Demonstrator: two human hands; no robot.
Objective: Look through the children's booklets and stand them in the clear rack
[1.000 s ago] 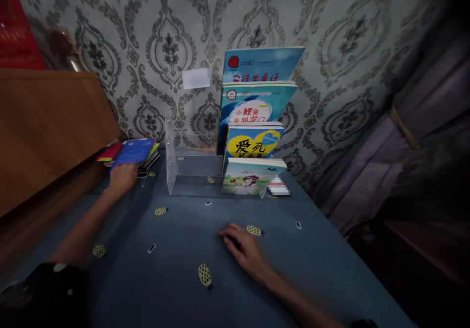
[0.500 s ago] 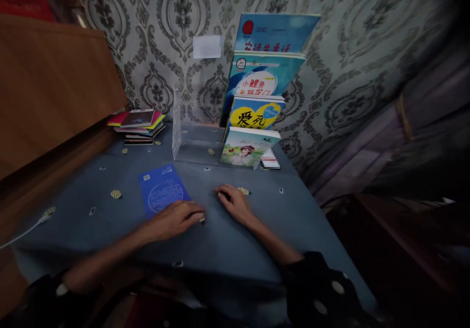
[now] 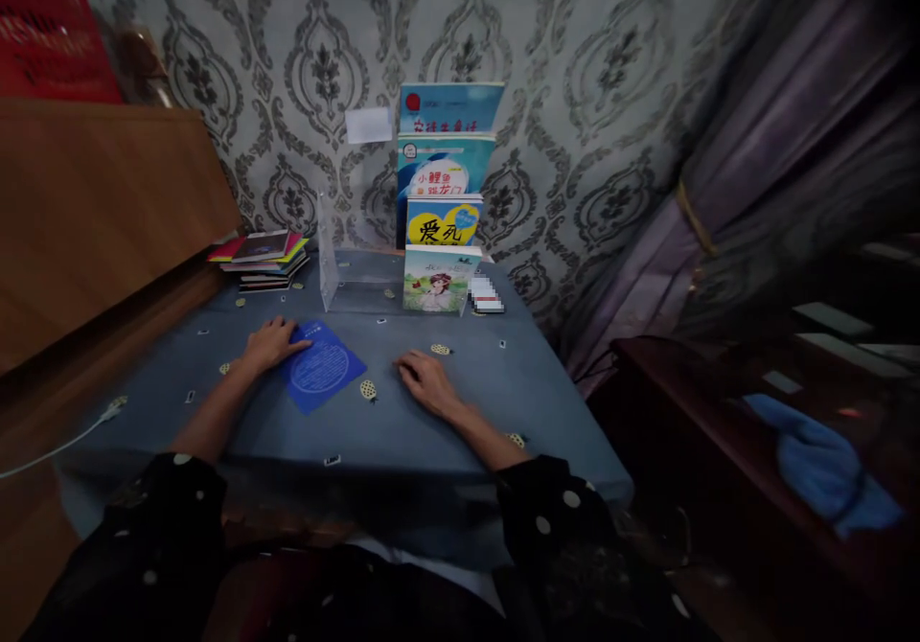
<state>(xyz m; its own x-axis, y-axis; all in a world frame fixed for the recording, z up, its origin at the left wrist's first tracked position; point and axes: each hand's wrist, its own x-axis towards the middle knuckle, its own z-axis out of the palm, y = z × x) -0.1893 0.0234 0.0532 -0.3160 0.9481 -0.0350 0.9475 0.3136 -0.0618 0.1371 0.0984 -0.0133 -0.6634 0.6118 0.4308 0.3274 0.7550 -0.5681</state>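
Left hand: left of frame centre, at the upper left edge of the blue book, thumb and fingers apart. Blue book: flat on the table. Right hand: frame centre, fingers loosely bent, unclamped. Stack: upper left

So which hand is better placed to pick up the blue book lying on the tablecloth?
Left, I'd judge: the left hand is at the edge of the blue book, while the right hand lies apart from it.
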